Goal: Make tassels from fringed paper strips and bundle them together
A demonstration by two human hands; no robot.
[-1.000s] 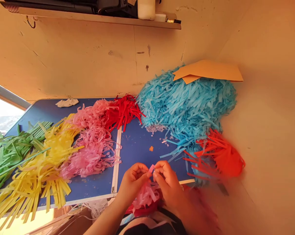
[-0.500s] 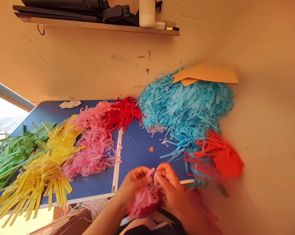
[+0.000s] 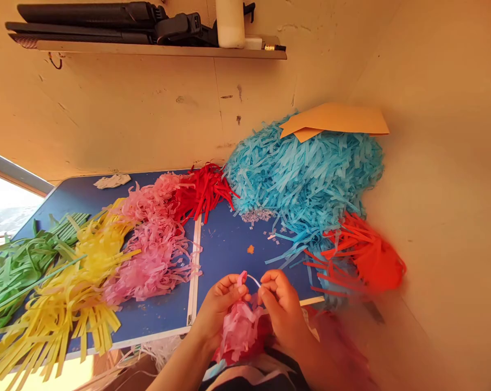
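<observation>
My left hand [image 3: 225,298] pinches the looped top of a pink tissue-paper tassel [image 3: 240,328], whose fringe hangs below the fingers over my lap. From that loop a thin white string [image 3: 254,281] arcs across to my right hand [image 3: 281,301]. The fingertips of my right hand are closed on the string. Both hands are in front of the near edge of a blue table [image 3: 229,244]. Red fringe lies partly hidden beneath the pink tassel and my wrists.
Green [image 3: 29,255], yellow [image 3: 94,255] and pink paper fringes [image 3: 151,260] lie on the left. Red fringe [image 3: 205,187] adjoins a big blue fringed pile [image 3: 306,168] topped by orange paper [image 3: 339,119]. More red fringe [image 3: 367,255] hangs right. A wall shelf [image 3: 159,50] holds black gear.
My left fingers have drawn slightly away from the right ones. The white string now shows as a longer arc between them. The view has shifted a little.
</observation>
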